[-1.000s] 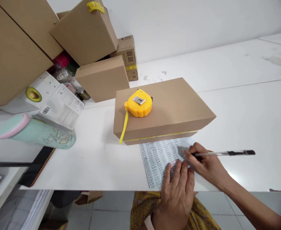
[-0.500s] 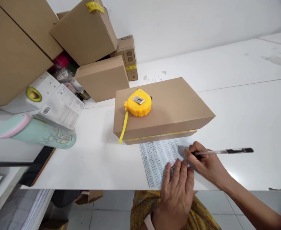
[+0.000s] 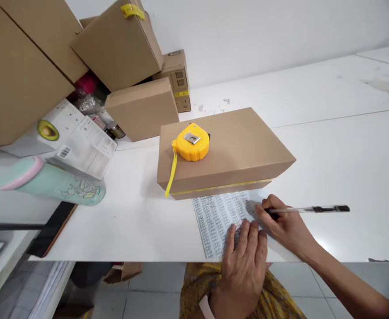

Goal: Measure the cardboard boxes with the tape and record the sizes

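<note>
In the lower right of the frame, the right hand [image 3: 285, 230] grasps a pen [image 3: 305, 210] between thumb and fingers; its clear barrel points right toward a black end. The writing tip is hidden by the fingers, so whether it touches the paper [image 3: 217, 226] cannot be told. The paper lies on the desk [image 3: 144, 226] just below and right of the frame's centre, covered in columns of small handwriting. The left hand [image 3: 244, 270], at the bottom centre, is released and flat, palm down, its fingers over the lower right part of the paper. A pale wristband [image 3: 206, 307] circles that wrist.

A brown box [image 3: 237, 146] sits at the centre of the frame, its near side overlapping the view of the paper's upper edge. On top of it, toward the left, rests a yellow tape measure [image 3: 193, 144] with a metal clip, its strap [image 3: 171, 177] hanging over the near edge. At the left of the frame, a mint green bottle [image 3: 55, 184] with a pink ring lies beside a white carton [image 3: 86, 148]. More cardboard boxes [image 3: 117, 48] are piled in the upper left.
</note>
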A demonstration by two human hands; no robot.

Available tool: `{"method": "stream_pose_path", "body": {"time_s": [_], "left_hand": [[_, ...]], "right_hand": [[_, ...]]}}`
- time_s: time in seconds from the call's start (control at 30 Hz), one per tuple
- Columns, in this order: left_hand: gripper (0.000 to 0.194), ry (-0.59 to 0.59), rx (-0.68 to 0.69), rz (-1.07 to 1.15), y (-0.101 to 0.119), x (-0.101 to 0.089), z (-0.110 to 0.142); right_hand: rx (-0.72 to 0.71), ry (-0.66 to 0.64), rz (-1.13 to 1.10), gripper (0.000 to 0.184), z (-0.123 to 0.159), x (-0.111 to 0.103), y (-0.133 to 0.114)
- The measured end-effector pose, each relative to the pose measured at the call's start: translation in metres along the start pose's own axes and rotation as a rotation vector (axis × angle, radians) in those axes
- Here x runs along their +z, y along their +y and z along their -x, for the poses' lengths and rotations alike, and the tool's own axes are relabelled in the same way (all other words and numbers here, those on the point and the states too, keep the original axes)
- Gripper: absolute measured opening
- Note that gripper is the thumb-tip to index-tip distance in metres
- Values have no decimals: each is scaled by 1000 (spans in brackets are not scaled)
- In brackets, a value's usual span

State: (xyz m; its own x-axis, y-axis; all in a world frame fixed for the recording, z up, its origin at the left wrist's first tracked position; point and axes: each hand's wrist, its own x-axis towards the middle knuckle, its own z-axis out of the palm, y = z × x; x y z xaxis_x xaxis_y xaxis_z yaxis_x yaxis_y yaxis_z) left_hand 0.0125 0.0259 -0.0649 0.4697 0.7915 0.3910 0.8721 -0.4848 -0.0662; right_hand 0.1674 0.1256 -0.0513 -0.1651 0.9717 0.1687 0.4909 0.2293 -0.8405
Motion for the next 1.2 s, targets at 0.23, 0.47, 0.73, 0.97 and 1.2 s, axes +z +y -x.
{"method": "stream_pose_path", "body": {"time_s": [0.23, 0.47, 0.73, 0.97, 1.2], "left_hand": [[54, -2, 1, -5, 0, -1, 0], [54, -1, 2, -5, 0, -1, 0], [53, 3, 4, -11, -1, 0, -1], [54, -24, 3, -15, 0, -2, 0], [54, -6, 0, -7, 0, 1, 0]], "right_hand": [[30, -28, -27, 29, 1, -1, 2], [72, 1, -16, 33, 0, -2, -2], [77, -7, -32, 37, 1, -1, -2], [105, 11, -38, 34, 1, -3, -4], [92, 6, -15, 35, 0, -2, -2]]}}
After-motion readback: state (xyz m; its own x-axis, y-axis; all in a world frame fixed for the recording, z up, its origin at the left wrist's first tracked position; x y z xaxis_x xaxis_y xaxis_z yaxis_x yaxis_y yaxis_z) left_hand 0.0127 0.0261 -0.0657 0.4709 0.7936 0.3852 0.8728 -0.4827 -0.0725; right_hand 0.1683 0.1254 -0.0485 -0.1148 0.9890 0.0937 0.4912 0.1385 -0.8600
